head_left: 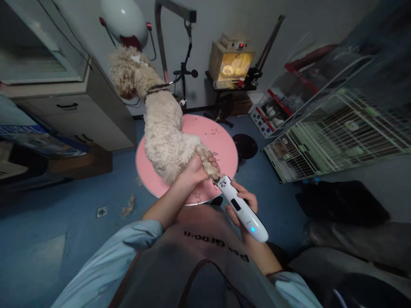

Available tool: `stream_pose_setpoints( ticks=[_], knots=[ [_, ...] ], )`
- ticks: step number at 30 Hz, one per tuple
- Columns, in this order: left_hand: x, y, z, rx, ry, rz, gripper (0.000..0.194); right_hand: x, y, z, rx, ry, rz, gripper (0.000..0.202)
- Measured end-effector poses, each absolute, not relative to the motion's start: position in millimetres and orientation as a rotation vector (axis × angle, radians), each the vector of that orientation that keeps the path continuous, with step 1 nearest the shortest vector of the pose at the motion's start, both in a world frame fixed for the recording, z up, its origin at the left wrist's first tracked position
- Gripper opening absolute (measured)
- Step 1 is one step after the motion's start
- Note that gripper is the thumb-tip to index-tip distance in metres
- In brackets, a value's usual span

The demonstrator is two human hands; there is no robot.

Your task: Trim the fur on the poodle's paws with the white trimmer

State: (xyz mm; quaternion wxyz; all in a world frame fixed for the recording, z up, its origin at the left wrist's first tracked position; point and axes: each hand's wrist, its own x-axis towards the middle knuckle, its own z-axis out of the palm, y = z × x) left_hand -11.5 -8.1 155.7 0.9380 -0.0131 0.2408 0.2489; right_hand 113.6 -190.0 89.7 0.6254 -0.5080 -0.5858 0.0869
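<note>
While your right hand (pixel 241 204) wraps around the white clipper (pixel 243 208), its blue light glowing near the butt end, your left hand (pixel 192 171) is clenched on the dog's hind paw (pixel 210 164) and holds it out past the rim of the pink round table (pixel 221 137). Look at the line-up: the clipper's long axis runs from low right, by your apron (pixel 192 261), up and left, and its head sits right at the toes, touching or just short of them, I cannot tell which. The paw lies just above and left of your right hand, and your left hand is the nearer of the 2, already on it. Beyond your left hand the dog (pixel 162 132) stands lengthwise away from you, head at the far end, tethered at the neck to the grooming arm (pixel 160 42). Fur clippings dot the table beside your left wrist. Far off to the right of your right hand sits a wire cage (pixel 337 132).
</note>
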Motion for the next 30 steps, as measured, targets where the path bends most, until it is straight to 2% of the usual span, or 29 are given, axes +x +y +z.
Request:
stream_pose_setpoints(
  ticks=[7, 14, 17, 19, 21, 23, 27, 30],
  knots=[
    [-11, -5, 159, -0.047, 0.49, 0.508, 0.045, 118, -190, 92, -1.145, -1.437, 0.055, 0.045],
    [-11, -4, 162, -0.011, 0.494, 0.522, 0.052, 116, -186, 90, -1.166, -1.51, 0.024, 0.054],
    [-11, -5, 164, -0.004, 0.499, 0.525, 0.051, 116, -183, 90, -1.164, -1.426, 0.16, 0.049],
    [-12, -4, 164, -0.008, 0.498, 0.527, 0.049, 117, -183, 91, -1.139, -1.323, 0.391, 0.043],
    [-13, -4, 162, -0.01, 0.502, 0.526, 0.047, 122, -185, 93, -1.081, -1.215, 0.588, 0.047],
    [-12, -3, 160, -0.004, 0.504, 0.523, 0.048, 129, -189, 97, -1.065, -1.176, 0.572, 0.046],
    [-11, -3, 155, 0.01, 0.49, 0.519, 0.053, 140, -196, 106, -1.122, -1.56, 0.214, 0.03],
    [-11, -4, 154, 0.017, 0.51, 0.52, 0.052, 139, -196, 114, -1.095, -1.983, 0.238, 0.023]
  ],
)
